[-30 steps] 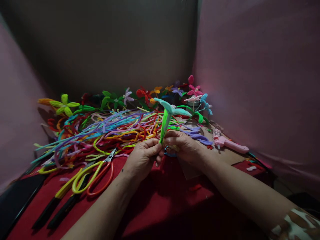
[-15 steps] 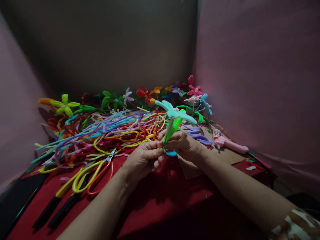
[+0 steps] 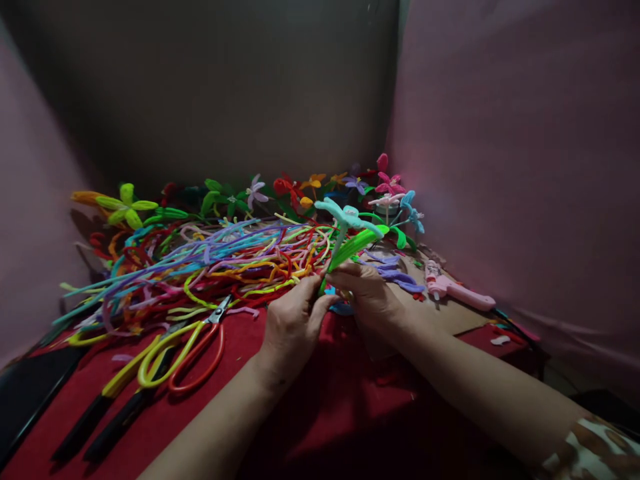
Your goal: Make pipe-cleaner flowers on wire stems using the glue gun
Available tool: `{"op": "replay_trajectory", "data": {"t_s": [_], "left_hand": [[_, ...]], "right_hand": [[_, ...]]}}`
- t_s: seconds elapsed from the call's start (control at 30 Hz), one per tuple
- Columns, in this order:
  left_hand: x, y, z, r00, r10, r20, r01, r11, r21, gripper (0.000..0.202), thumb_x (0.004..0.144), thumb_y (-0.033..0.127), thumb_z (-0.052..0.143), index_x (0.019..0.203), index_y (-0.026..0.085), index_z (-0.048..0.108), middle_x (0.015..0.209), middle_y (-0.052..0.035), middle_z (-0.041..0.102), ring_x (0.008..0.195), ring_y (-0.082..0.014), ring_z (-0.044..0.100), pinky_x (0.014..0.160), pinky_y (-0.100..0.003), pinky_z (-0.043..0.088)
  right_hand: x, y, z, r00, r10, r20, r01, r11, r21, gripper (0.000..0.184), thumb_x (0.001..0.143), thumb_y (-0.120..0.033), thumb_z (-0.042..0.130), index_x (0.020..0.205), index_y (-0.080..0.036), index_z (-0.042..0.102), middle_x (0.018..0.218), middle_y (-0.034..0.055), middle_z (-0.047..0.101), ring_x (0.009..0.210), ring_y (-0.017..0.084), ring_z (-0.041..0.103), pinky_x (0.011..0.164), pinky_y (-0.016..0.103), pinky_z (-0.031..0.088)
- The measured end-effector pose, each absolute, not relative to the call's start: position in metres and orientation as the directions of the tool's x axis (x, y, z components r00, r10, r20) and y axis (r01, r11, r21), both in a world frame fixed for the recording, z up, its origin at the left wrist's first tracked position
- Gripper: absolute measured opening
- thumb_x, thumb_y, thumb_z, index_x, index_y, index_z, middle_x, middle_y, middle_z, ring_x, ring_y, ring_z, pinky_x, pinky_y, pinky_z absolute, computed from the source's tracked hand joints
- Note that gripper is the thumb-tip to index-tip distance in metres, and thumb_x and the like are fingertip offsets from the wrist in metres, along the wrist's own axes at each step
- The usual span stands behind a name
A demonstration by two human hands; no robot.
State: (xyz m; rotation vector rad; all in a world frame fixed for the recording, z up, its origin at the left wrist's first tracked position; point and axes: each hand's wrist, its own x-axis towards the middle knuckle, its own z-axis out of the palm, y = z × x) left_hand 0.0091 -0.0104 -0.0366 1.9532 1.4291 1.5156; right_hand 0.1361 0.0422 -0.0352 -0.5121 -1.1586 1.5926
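Note:
A light-blue pipe-cleaner flower (image 3: 345, 215) with a bright green leaf (image 3: 356, 245) stands upright between my two hands. My left hand (image 3: 295, 320) is closed around the lower stem, its thumb bent toward the other hand. My right hand (image 3: 367, 290) pinches the base of the leaf against the stem from the right. The fingertips of both hands nearly meet there, and part of the stem is hidden behind them. Just behind my hands lies a big pile of coloured pipe cleaners (image 3: 240, 250).
Scissors with yellow and red handles (image 3: 197, 360) and a yellow-and-black-handled tool (image 3: 117, 390) lie at left on the red cloth (image 3: 240, 413). A pink glue gun (image 3: 463, 292) rests on cardboard at right. Finished flowers (image 3: 127, 207) line the back. Purple pieces (image 3: 400, 275) lie near my right hand.
The flower has turned, and the green leaf now slants out to the right of the stem. My left hand has rotated, its back now facing up. Both hands remain on the stem.

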Motion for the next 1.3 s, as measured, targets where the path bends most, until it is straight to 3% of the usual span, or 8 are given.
{"op": "replay_trajectory", "data": {"t_s": [0.13,0.33,0.63,0.77,0.87,1.0,1.13,1.3], "left_hand": [[0.006,-0.009,-0.039,-0.059,0.810,0.584,0.581,-0.448,0.680,0.014,0.081,0.025,0.053,0.082,0.017,0.064,0.063,0.0005,0.060,0.056,-0.0111,0.053,0.060,-0.024,0.041],[0.004,-0.006,-0.023,0.059,0.954,0.294,0.087,-0.298,0.951,0.019,0.079,0.024,0.056,0.062,0.015,0.058,0.051,0.0035,0.050,0.047,-0.0075,0.045,0.050,-0.020,0.038],[-0.008,-0.006,-0.027,0.508,0.861,0.002,-0.306,0.178,0.935,0.019,0.071,0.027,0.066,0.063,0.013,0.056,0.044,0.0043,0.045,0.035,-0.0033,0.033,0.037,-0.018,0.024],[-0.009,-0.006,-0.027,0.606,0.795,-0.030,-0.311,0.271,0.911,0.022,0.067,0.029,0.068,0.062,0.013,0.055,0.044,0.0047,0.044,0.032,-0.0035,0.032,0.035,-0.019,0.023],[-0.005,-0.006,-0.021,0.476,0.879,0.040,-0.234,0.083,0.969,0.022,0.073,0.031,0.062,0.061,0.015,0.055,0.046,0.0036,0.047,0.037,-0.0056,0.037,0.040,-0.020,0.030],[0.004,-0.009,-0.020,0.115,0.938,0.326,0.200,-0.343,0.918,0.010,0.075,0.027,0.060,0.076,0.017,0.064,0.070,-0.0020,0.063,0.063,-0.0132,0.054,0.063,-0.024,0.041],[0.006,-0.012,-0.029,-0.012,0.849,0.529,0.522,-0.446,0.727,0.011,0.078,0.024,0.055,0.071,0.020,0.063,0.062,0.0001,0.059,0.058,-0.0129,0.051,0.060,-0.024,0.037],[0.003,-0.008,-0.023,0.028,0.934,0.356,0.302,-0.348,0.888,0.027,0.080,0.027,0.052,0.054,0.018,0.055,0.048,0.0022,0.052,0.047,-0.0105,0.048,0.054,-0.023,0.038]], "right_hand": [[0.133,0.038,-0.035,-0.323,0.923,0.208,-0.484,0.028,-0.875,0.011,0.058,-0.021,0.075,0.061,-0.016,0.066,0.062,-0.0035,0.055,0.056,0.007,0.047,0.057,0.023,0.037],[0.142,0.041,-0.035,-0.414,0.856,0.309,-0.413,0.126,-0.902,0.004,0.068,-0.021,0.070,0.069,-0.017,0.070,0.067,-0.0018,0.056,0.059,0.008,0.048,0.062,0.025,0.040],[0.156,0.038,-0.023,-0.589,0.724,0.359,-0.350,0.172,-0.921,0.009,0.063,-0.022,0.074,0.072,-0.020,0.073,0.085,0.0027,0.059,0.071,0.013,0.053,0.065,0.028,0.046],[0.154,0.035,-0.022,-0.641,0.700,0.314,-0.378,0.067,-0.923,0.014,0.059,-0.018,0.075,0.073,-0.019,0.072,0.083,0.0024,0.061,0.072,0.014,0.055,0.064,0.027,0.046],[0.151,0.037,-0.025,-0.541,0.786,0.300,-0.439,0.040,-0.898,0.008,0.058,-0.017,0.075,0.064,-0.018,0.070,0.070,-0.0002,0.059,0.062,0.011,0.053,0.063,0.027,0.045],[0.144,0.040,-0.030,-0.422,0.872,0.248,-0.493,0.008,-0.870,0.011,0.054,-0.016,0.076,0.058,-0.018,0.066,0.064,-0.0021,0.057,0.058,0.010,0.050,0.061,0.027,0.042],[0.137,0.040,-0.034,-0.332,0.912,0.241,-0.467,0.063,-0.882,0.014,0.053,-0.021,0.078,0.061,-0.018,0.066,0.068,-0.0009,0.058,0.058,0.010,0.047,0.058,0.025,0.040],[0.140,0.041,-0.032,-0.346,0.886,0.308,-0.326,0.194,-0.925,0.013,0.057,-0.029,0.077,0.063,-0.019,0.070,0.073,0.0003,0.056,0.066,0.012,0.049,0.060,0.026,0.040]]}}
